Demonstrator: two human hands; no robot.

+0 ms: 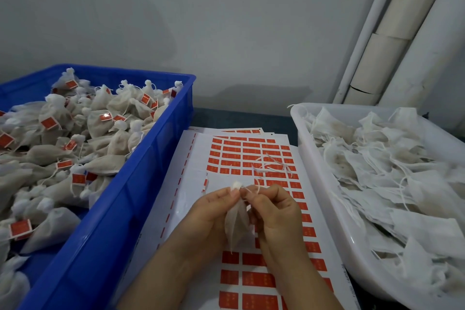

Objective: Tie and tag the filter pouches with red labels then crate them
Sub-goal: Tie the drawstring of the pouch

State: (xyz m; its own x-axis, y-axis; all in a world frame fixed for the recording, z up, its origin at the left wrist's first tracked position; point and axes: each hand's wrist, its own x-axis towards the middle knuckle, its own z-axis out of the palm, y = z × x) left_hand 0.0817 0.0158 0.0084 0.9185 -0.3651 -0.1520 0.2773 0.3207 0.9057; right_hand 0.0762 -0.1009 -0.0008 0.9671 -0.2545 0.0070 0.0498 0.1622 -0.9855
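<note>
Landmark: label sheet [191,158], white backing with rows of red labels [231,156], lying flat on the bench [241,118]; more sheets peek out under its far edge.
Filter pouch [236,224]: above the near middle of the label sheet, held between both hands, neck up, body hanging to a point; a white tuft [236,185] stands above the neck.
Left hand [214,211]: over the label sheet's middle, grip narrow, thumb and forefinger pinching the pouch neck just under the tuft.
Right hand [274,211]: just beside the left one, grip narrow, fingertips pinching the drawstring [253,190] at the neck.
Loose string [271,166]: lies curled on the label sheet, beyond the hands.
Blue crate [141,166]: left of the label sheet, its right wall along the sheet's left edge; heaped with tied pouches [105,118] carrying red tags.
White tray [317,163]: right of the label sheet, its left rim along the sheet's right edge; holds untied pouches [377,163] with trailing strings.
Open room: only the label sheet's width between crate wall and tray rim; a dark strip of bench beyond the sheet's far edge runs to the wall.
Pipes [392,33]: far right of the label sheet, leaning up the wall behind the tray.
</note>
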